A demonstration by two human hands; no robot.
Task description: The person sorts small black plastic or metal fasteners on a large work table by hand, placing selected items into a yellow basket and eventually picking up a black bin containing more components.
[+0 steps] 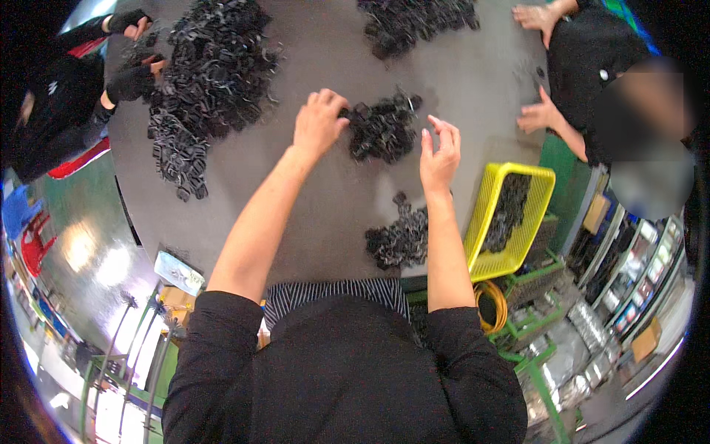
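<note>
A small heap of black plastic-looking pieces (381,129) lies on the grey table between my hands. At its left edge is my left hand (318,122), palm down, its fingers bent and thumb apart, with the tips at the nearest pieces. To the right of the heap my right hand (441,157) is raised, fingers apart and pointing away from me, with nothing visible in it. A second small heap of black pieces (396,240) lies nearer me, partly behind my right forearm. The exact kind of the pieces is too small to tell.
A large black heap (214,66) covers the table's left side; another heap (418,26) lies at the far edge. A yellow basket (475,222) holding black pieces stands at right. One co-worker's gloved hands (129,81) touch the left heap; another's bare hands (540,115) are at right.
</note>
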